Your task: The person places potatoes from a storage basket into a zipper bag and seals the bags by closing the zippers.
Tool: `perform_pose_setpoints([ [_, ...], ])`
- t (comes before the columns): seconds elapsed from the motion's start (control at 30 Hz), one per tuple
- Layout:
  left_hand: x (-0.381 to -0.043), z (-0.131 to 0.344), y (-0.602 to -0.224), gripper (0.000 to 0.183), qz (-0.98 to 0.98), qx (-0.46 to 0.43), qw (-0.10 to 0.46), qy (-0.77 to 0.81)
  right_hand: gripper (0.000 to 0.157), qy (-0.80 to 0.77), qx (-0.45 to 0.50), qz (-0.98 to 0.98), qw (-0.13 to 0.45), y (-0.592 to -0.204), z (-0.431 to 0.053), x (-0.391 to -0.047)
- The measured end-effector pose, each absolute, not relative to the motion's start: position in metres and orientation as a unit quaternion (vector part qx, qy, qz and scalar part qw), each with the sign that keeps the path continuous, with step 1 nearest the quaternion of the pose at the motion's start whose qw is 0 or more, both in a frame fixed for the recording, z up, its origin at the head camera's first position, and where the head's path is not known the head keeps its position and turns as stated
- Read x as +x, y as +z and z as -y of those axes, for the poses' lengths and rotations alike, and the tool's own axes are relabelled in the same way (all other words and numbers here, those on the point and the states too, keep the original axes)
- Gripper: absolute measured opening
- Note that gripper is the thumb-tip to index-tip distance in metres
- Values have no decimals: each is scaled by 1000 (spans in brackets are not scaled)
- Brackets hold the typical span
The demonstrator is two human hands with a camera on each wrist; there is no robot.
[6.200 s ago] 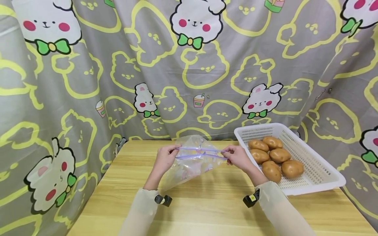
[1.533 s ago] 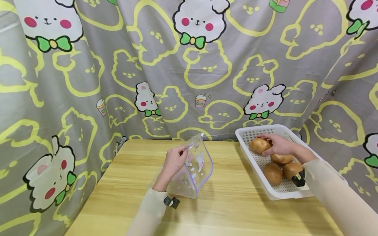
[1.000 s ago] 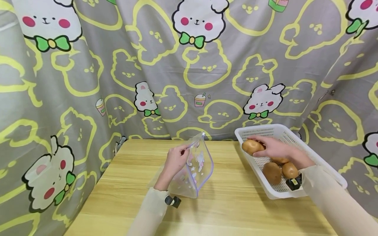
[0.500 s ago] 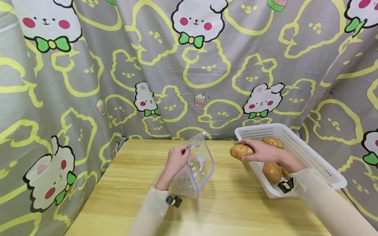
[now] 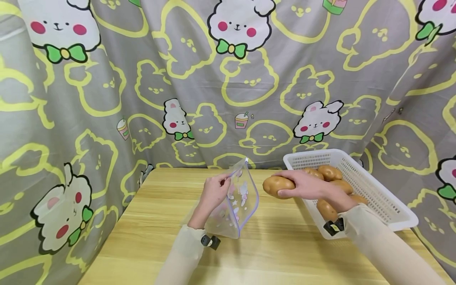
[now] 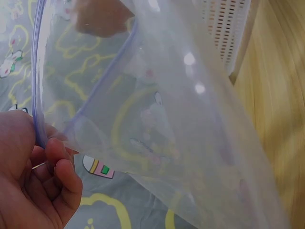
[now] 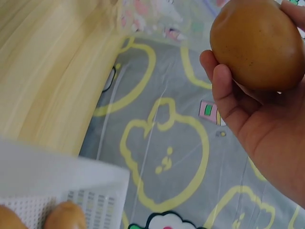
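Note:
My left hand (image 5: pixel 215 192) pinches the purple-edged rim of a clear zip bag (image 5: pixel 244 198) printed with small figures, and the bag's mouth gapes to the right. In the left wrist view the thumb and fingers (image 6: pixel 62 167) grip that rim at one side. My right hand (image 5: pixel 303 184) holds a brown potato (image 5: pixel 278 186) above the table, between the bag and the white basket. Fingers wrap the potato from below in the right wrist view, where the potato (image 7: pixel 257 45) overlaps the bag behind it.
The white plastic basket (image 5: pixel 392 211) stands at the right of the wooden table (image 5: pixel 270 253). Several potatoes (image 5: pixel 329 173) lie in it, partly hidden by my right forearm. A patterned grey curtain (image 5: pixel 199 87) hangs behind and along both sides.
My right hand has lifted a potato out of the basket and carried it left toward the bag. My left hand went from holding the bag with the right hand to holding it alone, mouth turned right.

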State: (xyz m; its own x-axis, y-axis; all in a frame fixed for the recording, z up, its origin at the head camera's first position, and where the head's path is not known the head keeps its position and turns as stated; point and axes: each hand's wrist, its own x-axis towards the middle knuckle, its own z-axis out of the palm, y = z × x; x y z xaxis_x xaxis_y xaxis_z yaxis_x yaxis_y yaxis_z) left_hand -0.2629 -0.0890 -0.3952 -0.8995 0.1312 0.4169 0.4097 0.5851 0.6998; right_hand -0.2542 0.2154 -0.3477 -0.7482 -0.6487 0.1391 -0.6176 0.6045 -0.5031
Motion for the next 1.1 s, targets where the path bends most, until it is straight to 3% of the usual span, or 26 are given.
perform_pose_setpoints([
  [0.37,-261,88,-392,22,877,-161,166,-421,55,-271,-415,-868,21,-350,-190,-254],
  [0.87,-261,87,-392,20,877,-171,170,-415,59,-282,-470,-836,12,-356,-161,-249],
  [1.1,-262,85,-391,21,880,-180,171,-405,61,-265,-465,-844,35,-362,-154,-246],
])
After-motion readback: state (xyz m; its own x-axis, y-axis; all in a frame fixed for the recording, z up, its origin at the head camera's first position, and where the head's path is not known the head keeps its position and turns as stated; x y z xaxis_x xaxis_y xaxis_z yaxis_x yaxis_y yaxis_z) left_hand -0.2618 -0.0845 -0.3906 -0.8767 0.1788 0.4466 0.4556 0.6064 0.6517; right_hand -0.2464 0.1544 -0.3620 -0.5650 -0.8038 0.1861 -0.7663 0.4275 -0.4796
